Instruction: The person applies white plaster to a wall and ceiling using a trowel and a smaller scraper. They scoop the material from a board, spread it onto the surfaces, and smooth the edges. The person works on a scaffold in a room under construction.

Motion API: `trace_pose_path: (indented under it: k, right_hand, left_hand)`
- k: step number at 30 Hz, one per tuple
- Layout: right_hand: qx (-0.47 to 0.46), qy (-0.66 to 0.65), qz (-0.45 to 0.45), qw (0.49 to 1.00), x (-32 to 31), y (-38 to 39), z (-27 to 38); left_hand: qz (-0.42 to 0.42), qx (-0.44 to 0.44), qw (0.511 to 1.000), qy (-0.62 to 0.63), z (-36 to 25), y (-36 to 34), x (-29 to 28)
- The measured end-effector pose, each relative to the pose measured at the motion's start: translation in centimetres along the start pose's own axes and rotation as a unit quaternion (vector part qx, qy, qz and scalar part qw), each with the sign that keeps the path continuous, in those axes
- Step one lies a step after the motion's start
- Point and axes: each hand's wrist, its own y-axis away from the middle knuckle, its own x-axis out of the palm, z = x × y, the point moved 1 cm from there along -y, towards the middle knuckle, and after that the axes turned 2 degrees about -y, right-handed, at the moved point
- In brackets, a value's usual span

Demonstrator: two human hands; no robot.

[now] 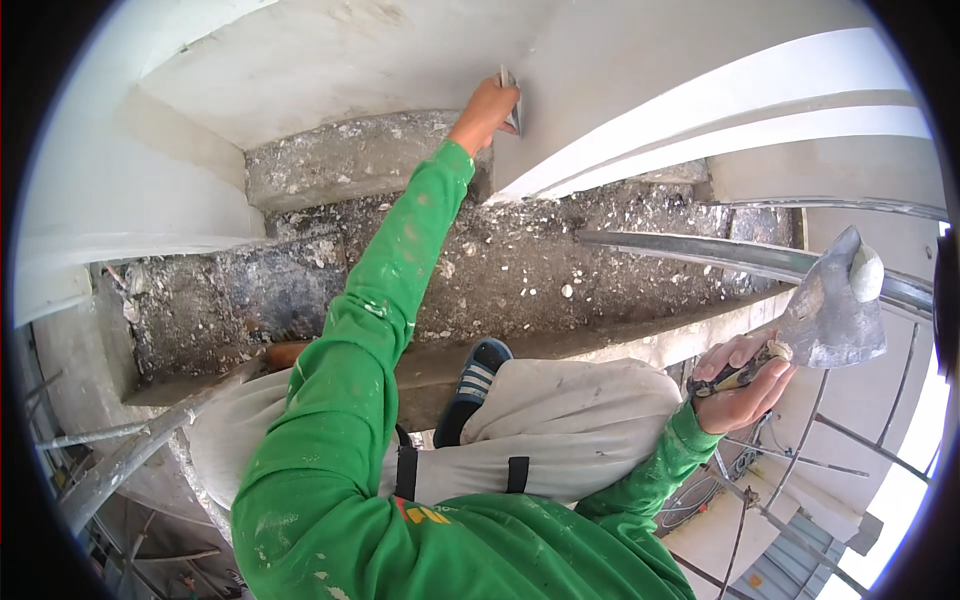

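My left hand (484,115) reaches far forward, closed around a thin, flat metal scraper blade (514,104) that lies against the grey-white wall (590,75) near an inner corner. Most of that tool is covered by my fingers. Out to the right, my right hand (742,385) grips the dark, putty-smeared handle of a wide putty knife (828,315). Its broad grey blade points up and away from me, and a lump of white putty (866,273) sits on the blade near its far right edge.
A ledge (510,270) strewn with plaster crumbs runs below the wall. A metal pole (700,252) crosses at the right, another pole (140,450) slants at the left. My sandalled foot (478,378) rests by the ledge. Thin bars (800,455) and a drop lie at lower right.
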Motion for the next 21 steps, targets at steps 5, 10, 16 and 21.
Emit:
trace_pose_path:
  k: [5,10,16,21]
  right_hand:
    - [0.013,-0.040,0.055,0.998,1.5,0.0,-0.6]
    - [0.008,-0.038,0.049,0.998,2.2,0.1,-0.3]
    - [0.007,-0.035,0.063,0.997,4.1,1.1,0.8]
    - [-0.059,0.024,0.118,0.991,2.8,0.7,1.7]
  left_hand:
    - [0.020,0.067,0.998,-0.003,-8.5,1.2,0.7]
    - [0.019,0.141,0.989,-0.043,-20.1,5.4,4.0]
    - [0.123,0.311,0.942,-0.017,-27.1,9.9,2.7]
    - [0.138,0.180,0.955,0.192,-24.5,18.2,-0.5]
